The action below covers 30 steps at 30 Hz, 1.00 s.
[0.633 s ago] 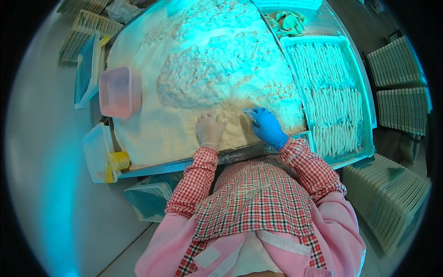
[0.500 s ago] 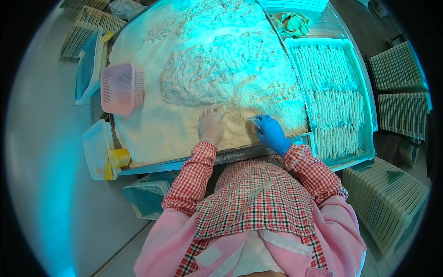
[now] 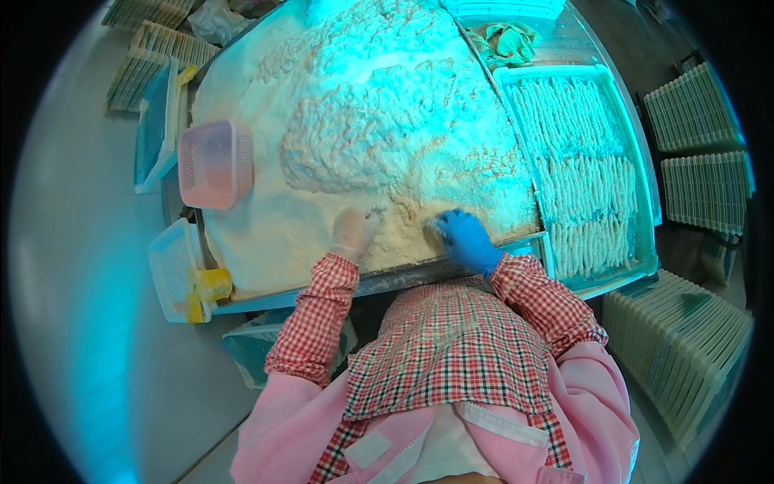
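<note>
My left hand [image 3: 353, 232], in a thin translucent glove, is over the near part of the crumb-covered table. Its fingers are curled together, with a small greyish bit at the tips that I cannot name. To its right, my right hand [image 3: 468, 240] in a blue glove is closed low over the crumbs, its fingertips blurred and partly hidden. Between and beyond both hands lie loose pale crumbs [image 3: 399, 234]. A large heap of lumpy, crumb-coated pieces [image 3: 347, 145] spreads across the middle and far part of the table.
At right stands a pale tray [image 3: 556, 68] with rows of thin coated strips [image 3: 592, 189]. A pink basket [image 3: 211, 165] sits on the table's left edge. A white tub [image 3: 171, 270] and yellow tape [image 3: 211, 285] are nearby. Stacked trays [image 3: 677, 339] stand at right; a green cloth [image 3: 508, 42] lies far right.
My left hand has moved left and slightly nearer to me. My right hand has turned and shifted slightly. The crumbs between the hands look more disturbed.
</note>
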Tool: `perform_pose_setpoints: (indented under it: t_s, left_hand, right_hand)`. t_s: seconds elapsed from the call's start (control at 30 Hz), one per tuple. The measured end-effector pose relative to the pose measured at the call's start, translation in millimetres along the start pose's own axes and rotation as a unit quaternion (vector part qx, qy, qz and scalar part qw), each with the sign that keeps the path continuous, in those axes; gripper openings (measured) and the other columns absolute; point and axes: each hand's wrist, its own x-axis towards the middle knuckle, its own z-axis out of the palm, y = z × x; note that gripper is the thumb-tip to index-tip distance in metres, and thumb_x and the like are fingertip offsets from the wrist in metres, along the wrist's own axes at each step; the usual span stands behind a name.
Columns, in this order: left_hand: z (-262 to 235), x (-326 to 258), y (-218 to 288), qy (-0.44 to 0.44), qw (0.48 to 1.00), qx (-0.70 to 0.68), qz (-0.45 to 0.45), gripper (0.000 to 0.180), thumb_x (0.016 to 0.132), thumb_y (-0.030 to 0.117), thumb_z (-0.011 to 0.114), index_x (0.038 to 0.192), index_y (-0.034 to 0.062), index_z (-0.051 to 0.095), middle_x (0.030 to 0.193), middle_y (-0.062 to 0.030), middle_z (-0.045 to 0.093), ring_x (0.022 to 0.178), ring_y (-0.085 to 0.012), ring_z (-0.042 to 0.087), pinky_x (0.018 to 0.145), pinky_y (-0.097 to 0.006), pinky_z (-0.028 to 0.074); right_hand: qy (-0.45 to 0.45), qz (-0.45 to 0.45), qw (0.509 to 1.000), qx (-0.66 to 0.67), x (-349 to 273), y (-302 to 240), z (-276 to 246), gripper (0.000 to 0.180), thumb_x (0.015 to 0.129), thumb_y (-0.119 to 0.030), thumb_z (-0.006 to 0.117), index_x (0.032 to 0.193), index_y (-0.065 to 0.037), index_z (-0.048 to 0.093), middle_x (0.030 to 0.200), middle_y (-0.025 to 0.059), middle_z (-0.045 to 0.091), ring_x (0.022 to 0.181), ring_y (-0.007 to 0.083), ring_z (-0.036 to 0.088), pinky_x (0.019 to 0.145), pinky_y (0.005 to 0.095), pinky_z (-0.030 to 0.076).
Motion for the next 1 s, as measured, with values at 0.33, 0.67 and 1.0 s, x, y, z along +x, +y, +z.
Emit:
perform_pose_setpoints:
  t_s: [0.33, 0.67, 1.0]
  left_hand:
    - [92.8, -15.0, 71.8, 0.347, 0.901, -0.103, 0.24, 0.03, 0.082, 0.014, 0.06, 0.108, 0.0002, 0.058, 0.102, -0.017, 0.057, 0.097, -0.0332, 0.054, 0.084, -0.042, 0.044]
    - [97.2, 44.7, 121.4, 0.378, 0.863, -0.113, 0.316, 0.049, 0.095, 0.022, 0.042, 0.14, 0.0041, 0.037, 0.153, -0.0133, 0.024, 0.142, -0.0289, 0.019, 0.116, -0.042, 0.012]
    - [6.6, 145.7, 154.0, 0.39, 0.858, -0.155, 0.296, 0.056, 0.088, 0.018, 0.06, 0.136, -0.0008, 0.039, 0.14, -0.0218, 0.04, 0.131, -0.035, 0.037, 0.109, -0.041, 0.03]
  right_hand:
    - [0.117, 0.29, 0.657, 0.686, 34.1, 1.1, 11.7, 0.036, 0.095, -0.032, 0.056, 0.118, -0.005, 0.058, 0.106, 0.0073, 0.061, 0.09, 0.0185, 0.058, 0.074, 0.0335, 0.05]
    - [0.392, -0.007, 0.322, 0.862, 70.6, -47.5, -3.5, 0.05, 0.101, -0.032, 0.038, 0.144, -0.005, 0.033, 0.148, 0.0089, 0.033, 0.132, 0.0222, 0.036, 0.109, 0.041, 0.03]
    - [0.24, 0.36, 0.515, 0.74, 8.5, 123.3, -124.6, 0.032, 0.095, -0.031, 0.052, 0.117, -0.008, 0.059, 0.08, -0.0003, 0.055, 0.067, 0.0129, 0.053, 0.067, 0.0392, 0.056]
